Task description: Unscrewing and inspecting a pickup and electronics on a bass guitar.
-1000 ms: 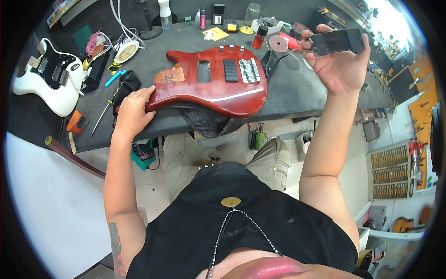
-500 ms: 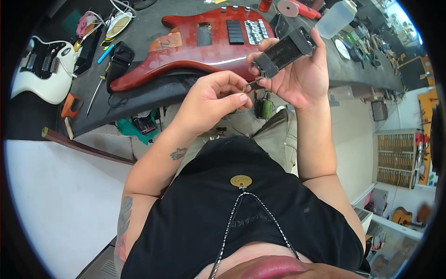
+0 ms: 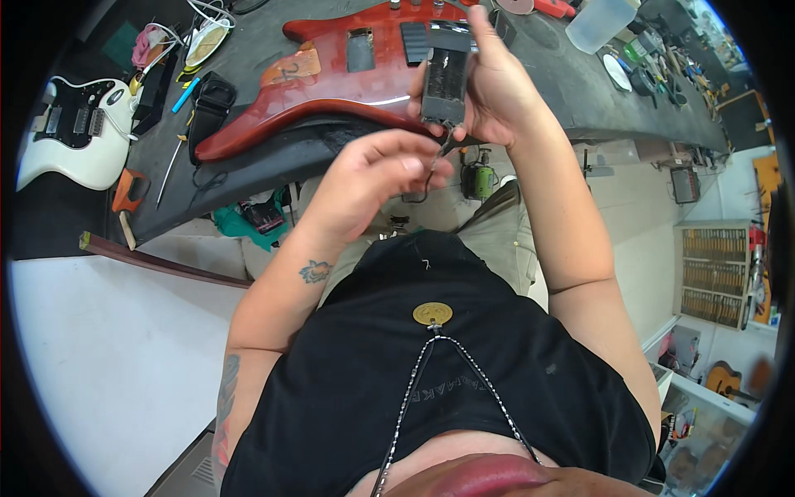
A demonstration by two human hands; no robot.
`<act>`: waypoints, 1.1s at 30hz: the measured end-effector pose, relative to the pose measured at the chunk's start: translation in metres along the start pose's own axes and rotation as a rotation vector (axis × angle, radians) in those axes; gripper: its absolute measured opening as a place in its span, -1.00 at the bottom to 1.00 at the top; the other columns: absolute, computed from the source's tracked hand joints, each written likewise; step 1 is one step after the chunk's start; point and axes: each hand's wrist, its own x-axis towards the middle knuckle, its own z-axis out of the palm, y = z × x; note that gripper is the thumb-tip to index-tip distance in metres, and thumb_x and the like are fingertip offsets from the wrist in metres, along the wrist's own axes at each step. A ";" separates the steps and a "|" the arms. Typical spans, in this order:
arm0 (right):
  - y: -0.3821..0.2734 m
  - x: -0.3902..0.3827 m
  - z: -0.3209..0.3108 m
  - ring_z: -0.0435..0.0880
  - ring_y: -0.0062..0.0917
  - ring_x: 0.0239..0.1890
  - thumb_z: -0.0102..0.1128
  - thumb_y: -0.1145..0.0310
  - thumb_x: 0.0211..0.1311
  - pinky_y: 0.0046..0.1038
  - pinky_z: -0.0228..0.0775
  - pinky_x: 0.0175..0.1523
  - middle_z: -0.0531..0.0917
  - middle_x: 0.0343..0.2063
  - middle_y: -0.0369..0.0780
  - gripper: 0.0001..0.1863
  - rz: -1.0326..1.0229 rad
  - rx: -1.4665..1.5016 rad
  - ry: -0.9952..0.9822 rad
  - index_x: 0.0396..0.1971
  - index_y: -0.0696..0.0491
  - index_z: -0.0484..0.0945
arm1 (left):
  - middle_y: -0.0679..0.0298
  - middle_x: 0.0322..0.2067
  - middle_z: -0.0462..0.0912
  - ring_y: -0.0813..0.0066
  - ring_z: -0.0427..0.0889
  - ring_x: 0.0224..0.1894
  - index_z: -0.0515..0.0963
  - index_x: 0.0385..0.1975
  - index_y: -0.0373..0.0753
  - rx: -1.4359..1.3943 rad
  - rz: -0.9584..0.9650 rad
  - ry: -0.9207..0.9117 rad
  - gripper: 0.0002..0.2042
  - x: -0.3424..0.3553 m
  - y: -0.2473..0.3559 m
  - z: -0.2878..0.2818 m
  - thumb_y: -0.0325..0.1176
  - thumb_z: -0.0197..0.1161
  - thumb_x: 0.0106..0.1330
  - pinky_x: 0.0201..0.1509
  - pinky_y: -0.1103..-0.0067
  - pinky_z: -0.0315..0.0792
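Observation:
My right hand holds up a black, boxy guitar pickup over the near edge of the bench, thumb along one side and fingers behind. A thin dark cable trails from its lower end. My left hand is just below, fingers curled loosely around the cable, whose free part hangs in a small loop. Behind the pickup lies a glossy red electric guitar body, with a rectangular opening in its top and another black pickup fitted beside it.
On the left are a white electric guitar, a black case, a screwdriver and an orange clamp-like tool. A translucent bottle and small tools lie at the right. A green device is below the bench edge.
My right hand has moved left and up, turning the pickup from slanted to nearly upright. The left hand's fingers have loosened somewhat, and more of the cable hangs below them.

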 end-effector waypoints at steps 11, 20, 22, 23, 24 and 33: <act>0.037 0.018 0.034 0.67 -0.67 -0.48 0.11 -0.18 0.49 -0.64 0.24 -0.56 0.77 -0.37 -0.21 -0.39 0.206 -0.579 0.025 -0.04 0.16 0.67 | 0.21 -0.04 0.66 0.52 0.71 -0.11 0.48 0.15 -0.33 0.052 0.244 0.223 -0.63 -0.007 0.047 -0.032 -0.52 0.38 0.38 -0.23 0.60 0.66; 0.072 -0.018 0.029 0.64 -0.68 -0.27 0.43 0.42 0.30 -0.60 0.49 -0.08 0.69 -0.31 -0.29 -0.62 -0.107 -0.443 0.064 0.02 0.22 0.53 | 0.06 -0.09 0.72 0.46 0.76 -0.23 0.46 0.11 -0.33 0.131 0.411 0.626 -0.66 -0.052 0.054 -0.064 -0.54 0.36 0.39 -0.34 0.62 0.72; 0.079 -0.023 0.033 0.59 -0.70 -0.29 0.44 0.48 0.28 -0.63 0.46 -0.12 0.66 -0.31 -0.34 -0.64 -0.269 -0.799 0.251 0.03 0.17 0.56 | 0.04 -0.09 0.72 0.44 0.77 -0.22 0.45 0.08 -0.33 0.049 0.370 0.571 -0.69 -0.060 0.047 -0.069 -0.55 0.34 0.40 -0.30 0.57 0.74; 0.080 -0.025 0.042 0.55 -0.70 -0.34 0.43 0.56 0.23 -0.64 0.42 -0.19 0.66 -0.32 -0.35 -0.73 -0.379 -0.932 0.343 -0.07 0.14 0.63 | 0.02 -0.07 0.71 0.40 0.77 -0.20 0.44 0.05 -0.32 0.026 0.351 0.554 -0.71 -0.065 0.043 -0.066 -0.57 0.31 0.40 -0.26 0.53 0.76; 0.079 -0.024 0.042 0.55 -0.70 -0.34 0.43 0.56 0.23 -0.64 0.42 -0.19 0.66 -0.32 -0.35 -0.73 -0.373 -0.930 0.343 -0.07 0.14 0.63 | 0.02 -0.07 0.71 0.40 0.77 -0.20 0.44 0.05 -0.32 0.024 0.347 0.559 -0.71 -0.070 0.040 -0.064 -0.57 0.31 0.40 -0.26 0.53 0.76; 0.066 -0.030 0.052 0.65 -0.34 -0.38 0.46 0.56 0.09 -0.39 0.50 -0.28 0.61 -0.39 -0.23 -0.81 -0.721 -1.433 0.167 -0.28 0.10 0.68 | 0.23 -0.09 0.56 0.51 0.55 -0.02 0.49 0.13 -0.31 -0.206 -0.073 0.184 -0.44 -0.106 0.008 -0.059 -0.45 0.38 0.03 0.18 0.56 0.46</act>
